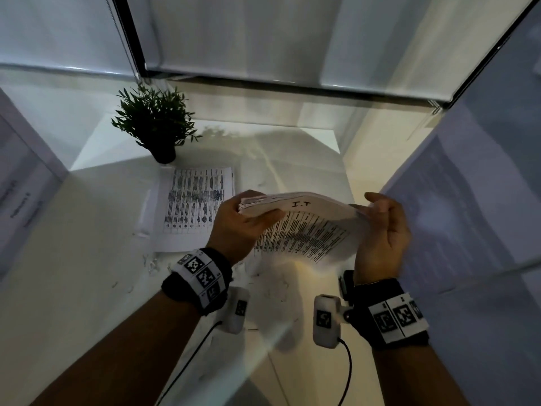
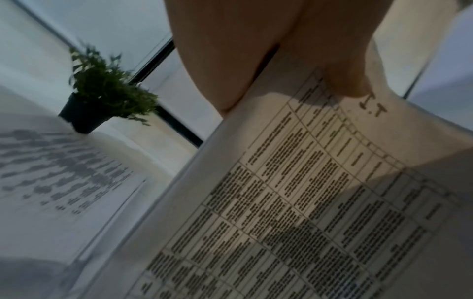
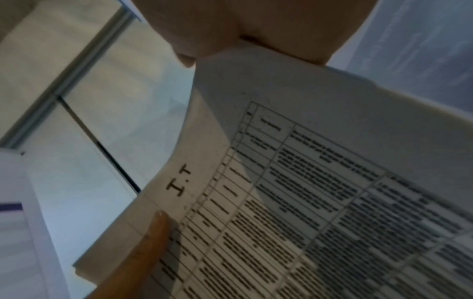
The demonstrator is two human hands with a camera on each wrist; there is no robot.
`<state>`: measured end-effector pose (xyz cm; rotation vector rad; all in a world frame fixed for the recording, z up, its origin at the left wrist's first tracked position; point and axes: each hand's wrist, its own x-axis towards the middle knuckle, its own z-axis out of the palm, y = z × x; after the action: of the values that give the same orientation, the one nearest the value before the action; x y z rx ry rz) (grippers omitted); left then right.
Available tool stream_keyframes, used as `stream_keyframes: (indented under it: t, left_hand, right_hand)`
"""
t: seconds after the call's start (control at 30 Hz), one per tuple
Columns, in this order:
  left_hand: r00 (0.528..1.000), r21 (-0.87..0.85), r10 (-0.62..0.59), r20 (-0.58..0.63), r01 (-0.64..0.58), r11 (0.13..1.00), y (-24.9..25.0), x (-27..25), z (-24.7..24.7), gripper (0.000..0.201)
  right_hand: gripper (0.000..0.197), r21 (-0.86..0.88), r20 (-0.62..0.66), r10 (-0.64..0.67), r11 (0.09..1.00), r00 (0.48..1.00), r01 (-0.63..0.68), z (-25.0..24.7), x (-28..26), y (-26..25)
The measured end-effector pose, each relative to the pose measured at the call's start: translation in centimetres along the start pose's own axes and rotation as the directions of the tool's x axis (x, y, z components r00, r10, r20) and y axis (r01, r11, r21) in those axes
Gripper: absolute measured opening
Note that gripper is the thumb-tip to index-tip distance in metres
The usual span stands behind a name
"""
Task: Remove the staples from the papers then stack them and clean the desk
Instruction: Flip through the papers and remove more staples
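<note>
Both hands hold one sheaf of papers [image 1: 304, 221] in the air above the tabletop [image 1: 87, 259], its printed table facing the person and "I.T" written near its top edge. The left hand [image 1: 234, 227] grips the sheaf's left end, thumb laid across the front and the fingers curled behind the fanned page edges. The right hand [image 1: 383, 232] holds the right end; its fingers [image 1: 377, 200] curl over the top corner, which bends under them. In the right wrist view a thumb from the left hand lies on the page just below the "I.T".

Behind the sheaf, flat on the tabletop, lies a second printed sheet [image 1: 196, 200], partly covered by the left hand. A small plant [image 1: 155, 121] in a black pot stands just beyond that sheet, near the back corner. Small bits, too fine to identify, are scattered on the tabletop under and in front of the hands. A dark object [image 1: 345, 284] sits just beside the right wrist, mostly hidden by the wristband. White panels wall the tabletop on the left, back and right, the right one standing close to the right hand.
</note>
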<state>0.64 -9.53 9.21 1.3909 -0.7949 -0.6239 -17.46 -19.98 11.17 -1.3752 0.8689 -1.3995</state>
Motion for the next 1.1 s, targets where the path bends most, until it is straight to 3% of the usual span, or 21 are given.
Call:
stream_keyframes:
  t: [0.1, 0.2, 0.3, 0.4, 0.43, 0.5, 0.6, 0.7, 0.8, 0.93, 1.03, 1.1]
  left_hand:
    - [0.999, -0.003, -0.008, -0.036, 0.008, 1.000, -0.1, 0.2, 0.2, 0.012]
    - [0.996, -0.016, 0.050, -0.077, -0.052, 0.999, 0.3, 0.3, 0.4, 0.021]
    - [1.000, -0.027, -0.011, -0.008, 0.011, 1.000, -0.5, 0.4, -0.3, 0.041]
    - [0.995, -0.030, -0.047, 0.088, 0.050, 0.998, -0.7, 0.6, -0.7, 0.040]
    - [0.993, -0.042, -0.037, 0.113, 0.042, 0.998, -0.6, 0.5, -0.7, 0.038]
    - [0.993, -0.079, 0.042, 0.109, -0.033, 0.996, -0.1, 0.4, -0.6, 0.034]
    - [0.983, -0.108, 0.185, -0.005, -0.185, 0.977, 0.0, 0.7, -0.4, 0.029]
    - [0.969, -0.120, 0.222, -0.107, -0.234, 0.965, 0.1, 1.2, 0.0, 0.034]
    - [0.957, -0.115, 0.277, -0.087, -0.286, 0.951, 0.7, 1.3, 0.1, 0.033]
    - [0.991, 0.028, 0.131, 0.021, -0.131, 0.991, -0.5, 1.2, 0.0, 0.035]
    - [0.990, 0.199, 0.143, 0.006, -0.141, 0.970, -0.9, 1.3, -0.2, 0.015]
    - [0.992, 0.190, 0.130, 0.000, -0.127, 0.973, -1.5, 1.2, -0.3, 0.018]
  right_hand:
    - [0.015, -0.074, 0.099, -0.037, 0.996, 0.994, 0.044, 0.3, -0.1, 0.0]
    - [0.012, -0.078, 0.095, -0.081, 0.993, 0.992, 0.089, 0.3, 0.5, -0.1]
    - [0.029, -0.079, 0.107, -0.027, 0.996, 0.994, 0.036, 0.0, 0.7, 0.1]
    - [0.012, -0.047, 0.059, 0.025, 0.999, 0.998, -0.022, 0.5, 0.5, 0.4]
    - [0.020, -0.018, 0.031, 0.041, 0.999, 0.999, -0.040, 0.7, 0.4, 0.5]
    - [0.029, 0.013, -0.018, 0.071, 0.997, 0.997, -0.070, 0.8, 0.6, 0.8]
    - [0.023, -0.038, -0.024, 0.041, 0.998, 0.999, -0.042, 0.8, 0.6, 1.0]
    - [0.027, -0.004, -0.025, 0.081, 0.997, 0.996, -0.081, 1.0, 0.3, 0.9]
    - [0.035, 0.008, 0.004, 0.062, 0.998, 0.998, -0.062, 1.1, 0.1, 0.8]
    - [0.029, -0.030, 0.058, 0.058, 0.998, 0.997, -0.056, 1.2, 0.0, 1.0]
    - [0.019, 0.028, 0.040, 0.119, 0.992, 0.992, -0.120, 0.8, 0.3, 1.3]
    - [0.016, 0.028, 0.046, 0.139, 0.990, 0.989, -0.140, 0.7, 0.1, 1.4]
